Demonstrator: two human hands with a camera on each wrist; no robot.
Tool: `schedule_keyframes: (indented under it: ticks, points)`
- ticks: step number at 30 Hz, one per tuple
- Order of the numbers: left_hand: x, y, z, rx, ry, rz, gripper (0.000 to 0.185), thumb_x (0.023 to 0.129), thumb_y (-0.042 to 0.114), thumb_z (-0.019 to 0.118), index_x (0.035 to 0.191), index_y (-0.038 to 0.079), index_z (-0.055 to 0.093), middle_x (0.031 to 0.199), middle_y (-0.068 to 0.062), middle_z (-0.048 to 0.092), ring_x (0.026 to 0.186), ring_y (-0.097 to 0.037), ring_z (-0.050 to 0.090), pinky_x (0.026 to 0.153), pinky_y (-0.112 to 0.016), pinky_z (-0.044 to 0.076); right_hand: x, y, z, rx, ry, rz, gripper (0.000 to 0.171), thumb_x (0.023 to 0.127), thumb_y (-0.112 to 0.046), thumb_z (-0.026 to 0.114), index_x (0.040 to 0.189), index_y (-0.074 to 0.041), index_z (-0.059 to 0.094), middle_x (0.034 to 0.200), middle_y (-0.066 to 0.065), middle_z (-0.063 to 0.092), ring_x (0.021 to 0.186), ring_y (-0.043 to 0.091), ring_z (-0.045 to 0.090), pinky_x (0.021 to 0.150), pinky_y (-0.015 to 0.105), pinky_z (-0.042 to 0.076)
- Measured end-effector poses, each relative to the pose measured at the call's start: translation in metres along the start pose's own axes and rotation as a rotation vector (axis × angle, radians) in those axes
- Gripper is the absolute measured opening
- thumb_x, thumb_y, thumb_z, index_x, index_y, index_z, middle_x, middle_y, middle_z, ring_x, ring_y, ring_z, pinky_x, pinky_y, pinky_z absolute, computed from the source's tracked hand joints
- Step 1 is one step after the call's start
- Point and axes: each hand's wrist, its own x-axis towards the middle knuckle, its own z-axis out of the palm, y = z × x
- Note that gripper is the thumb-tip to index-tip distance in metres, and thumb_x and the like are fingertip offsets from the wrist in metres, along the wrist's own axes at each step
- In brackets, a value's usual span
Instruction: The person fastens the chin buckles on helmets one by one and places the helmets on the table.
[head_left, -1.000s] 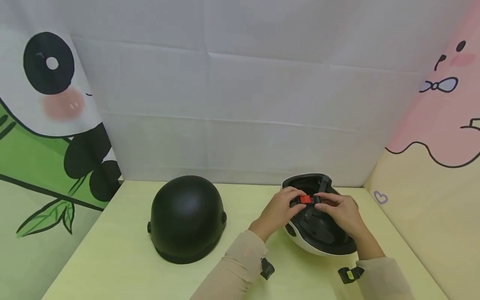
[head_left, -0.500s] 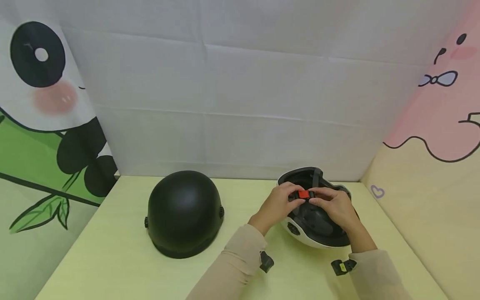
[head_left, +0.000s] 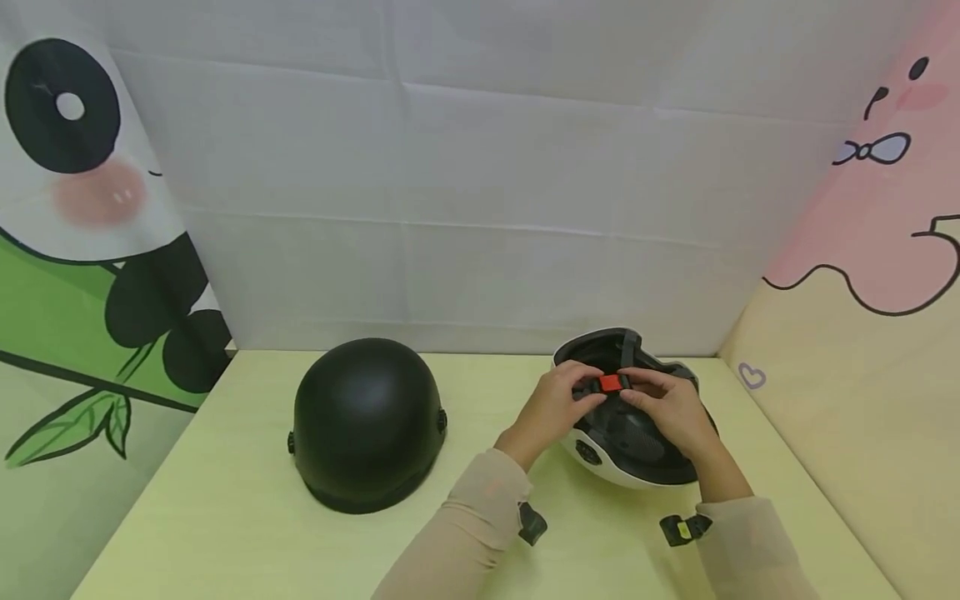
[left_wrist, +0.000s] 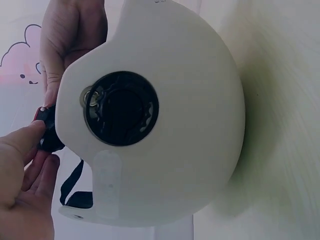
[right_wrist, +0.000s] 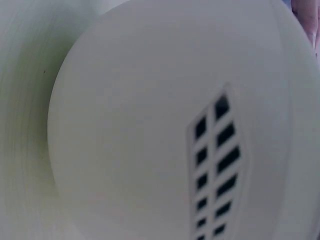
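A white helmet [head_left: 603, 468] lies upside down on the yellow-green table [head_left: 225, 517], its black padded inside facing up. Over the opening, both hands meet at a black strap buckle with a red tab [head_left: 609, 382]. My left hand [head_left: 558, 401] pinches the buckle's left half and my right hand [head_left: 667, 404] pinches its right half. The left wrist view shows the helmet's white shell [left_wrist: 165, 115] with a round black side fitting [left_wrist: 122, 107], and the buckle [left_wrist: 45, 130] at my fingertips. The right wrist view is filled by the shell [right_wrist: 150, 130] and its vent slots [right_wrist: 215, 165].
A black helmet [head_left: 365, 421] sits dome up on the table's left half. Cloth walls with cartoon prints close in the left, back and right. Wrist cameras [head_left: 682, 529] are strapped to both sleeves.
Both hands have stayed on the buckle over the white helmet, shifting slightly toward the back of the table as the view moved. The black helmet has not moved.
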Motion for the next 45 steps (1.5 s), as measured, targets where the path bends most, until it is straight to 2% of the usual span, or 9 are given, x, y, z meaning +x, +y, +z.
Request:
schedule_keyframes:
  ticks: [6,14,22,25,29,35,40,45]
  points:
    - [-0.003,-0.003,0.001,-0.029,-0.014,-0.021,0.030,0.086,0.022,0.063,0.114,0.013,0.060,0.111,0.003,0.053,0.097,-0.006,0.053,0.078,-0.013,0.041,-0.002,0.005,-0.001,0.003,-0.006,0.010,0.041,0.084,-0.023,0.066,0.119,-0.004,0.059,0.103,0.013,0.063,0.094,0.023,0.059,0.073,0.020,0.046]
    - [-0.010,-0.007,0.000,-0.019,-0.009,-0.003,0.032,0.086,0.023,0.063,0.115,0.012,0.060,0.112,0.003,0.052,0.099,-0.007,0.052,0.080,-0.016,0.041,-0.006,0.014,0.000,-0.025,-0.003,0.000,0.045,0.084,-0.029,0.065,0.121,-0.006,0.057,0.111,0.014,0.059,0.100,0.025,0.056,0.075,0.019,0.045]
    - [-0.020,-0.013,0.000,-0.032,0.051,0.028,0.032,0.085,0.026,0.064,0.115,0.016,0.060,0.114,0.006,0.049,0.104,-0.008,0.048,0.086,-0.023,0.040,-0.010,0.018,0.000,0.034,-0.027,-0.026,0.046,0.084,-0.026,0.065,0.123,-0.003,0.055,0.115,0.013,0.058,0.105,0.026,0.054,0.077,0.016,0.043]
    - [-0.023,-0.015,0.000,-0.033,0.063,0.046,0.033,0.086,0.027,0.063,0.117,0.016,0.059,0.116,0.005,0.048,0.106,-0.009,0.046,0.087,-0.023,0.040,-0.013,0.014,0.000,0.044,-0.049,-0.022,0.050,0.083,-0.028,0.065,0.126,-0.005,0.053,0.117,0.014,0.056,0.105,0.026,0.054,0.078,0.020,0.044]
    - [-0.028,-0.019,-0.002,-0.037,0.106,0.053,0.037,0.085,0.025,0.065,0.119,0.014,0.058,0.119,0.002,0.045,0.111,-0.012,0.043,0.089,-0.024,0.038,-0.018,0.008,0.000,0.025,-0.087,-0.025,0.054,0.083,-0.030,0.065,0.130,-0.010,0.049,0.119,0.012,0.055,0.102,0.026,0.055,0.079,0.032,0.047]
    - [-0.035,-0.029,-0.007,-0.068,0.177,0.012,0.043,0.085,0.025,0.065,0.125,0.016,0.053,0.126,0.001,0.039,0.117,-0.016,0.036,0.092,-0.032,0.037,-0.022,0.002,0.003,0.002,-0.126,-0.047,0.059,0.082,-0.031,0.066,0.135,-0.018,0.043,0.124,0.011,0.050,0.106,0.029,0.052,0.079,0.040,0.047]
    - [-0.039,-0.041,-0.007,-0.152,0.194,-0.036,0.053,0.089,0.029,0.059,0.136,0.016,0.039,0.134,0.000,0.032,0.116,-0.015,0.037,0.092,-0.032,0.036,-0.026,-0.003,0.009,-0.058,-0.166,-0.109,0.066,0.082,-0.031,0.066,0.139,-0.020,0.035,0.132,0.012,0.041,0.110,0.032,0.048,0.081,0.045,0.045]
    - [-0.043,-0.053,-0.002,-0.237,0.171,-0.081,0.061,0.093,0.034,0.050,0.144,0.022,0.019,0.142,0.001,0.020,0.120,-0.017,0.033,0.094,-0.035,0.035,-0.034,-0.009,0.020,-0.158,-0.207,-0.142,0.078,0.079,-0.038,0.068,0.143,-0.029,0.024,0.138,0.009,0.032,0.112,0.034,0.046,0.081,0.050,0.043]
